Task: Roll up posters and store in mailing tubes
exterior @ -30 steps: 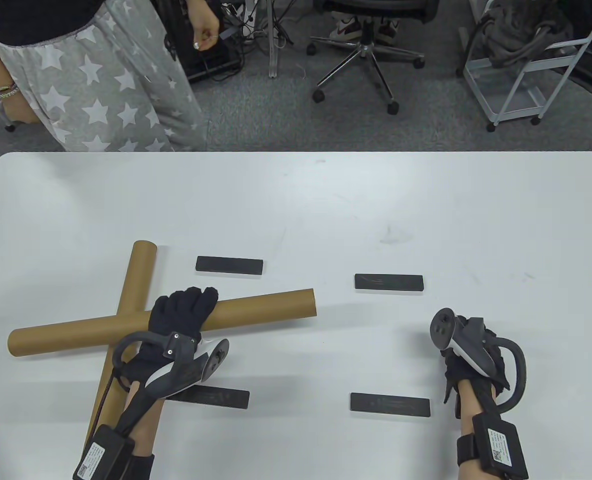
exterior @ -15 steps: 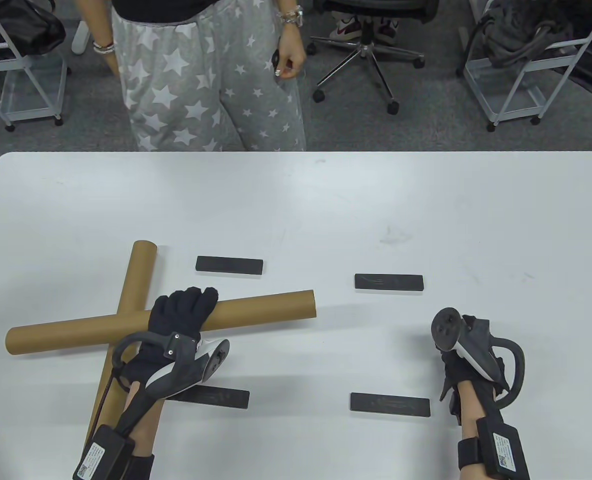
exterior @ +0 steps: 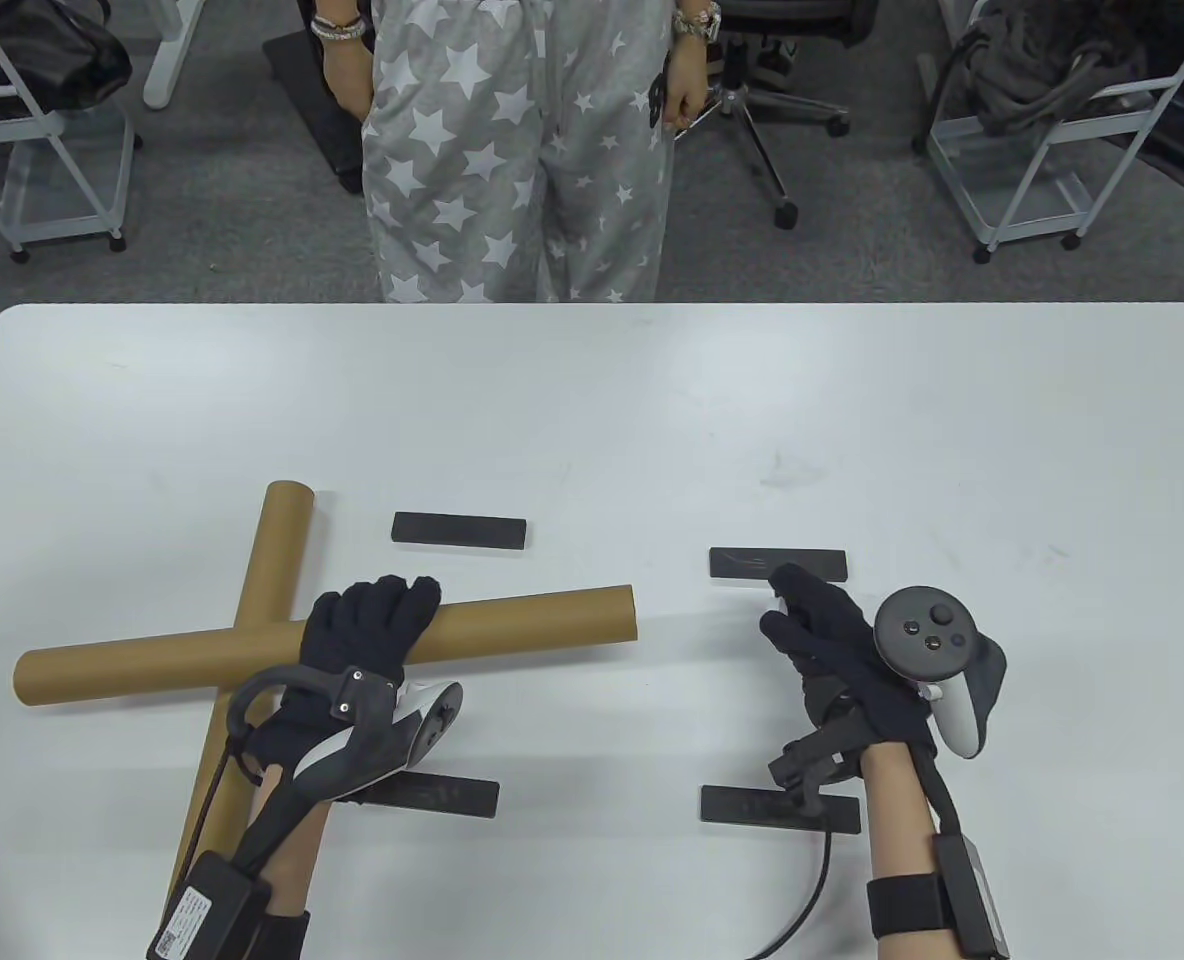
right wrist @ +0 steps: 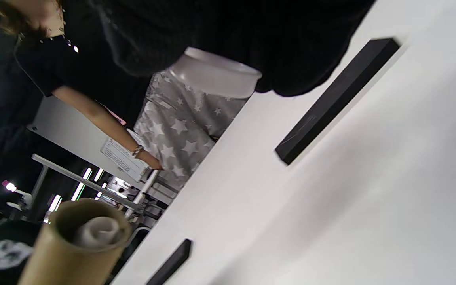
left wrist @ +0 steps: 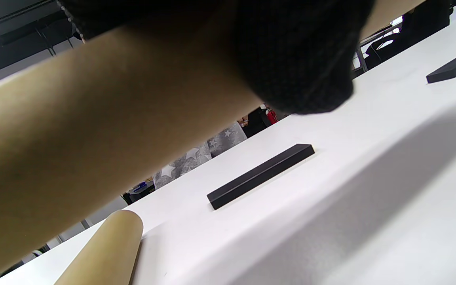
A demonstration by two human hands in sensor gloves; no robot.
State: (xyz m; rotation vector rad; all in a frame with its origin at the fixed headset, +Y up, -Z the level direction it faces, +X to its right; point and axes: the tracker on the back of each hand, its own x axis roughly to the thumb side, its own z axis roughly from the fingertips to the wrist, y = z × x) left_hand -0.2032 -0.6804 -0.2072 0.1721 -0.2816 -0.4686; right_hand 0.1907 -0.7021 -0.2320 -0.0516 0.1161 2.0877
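Note:
Two brown mailing tubes lie crossed on the white table (exterior: 592,400). The long tube (exterior: 532,620) lies left to right over the second tube (exterior: 272,560). My left hand (exterior: 372,625) grips the long tube from above; the tube fills the left wrist view (left wrist: 93,138). Its open right end (right wrist: 89,233) shows a rolled white poster inside. My right hand (exterior: 792,610) is to the right of that end, apart from it, and holds a white end cap (right wrist: 216,75) in its fingers.
Black bars lie on the table around my hands at the back left (exterior: 459,530), back right (exterior: 822,565), front right (exterior: 732,805) and front left (exterior: 452,797). A person in star-patterned trousers (exterior: 517,150) stands at the far edge. Chairs and carts stand behind.
My right hand has turned palm down and moved forward and left toward the tube's open end. The person has walked right along the far edge. My left hand stays on the tube.

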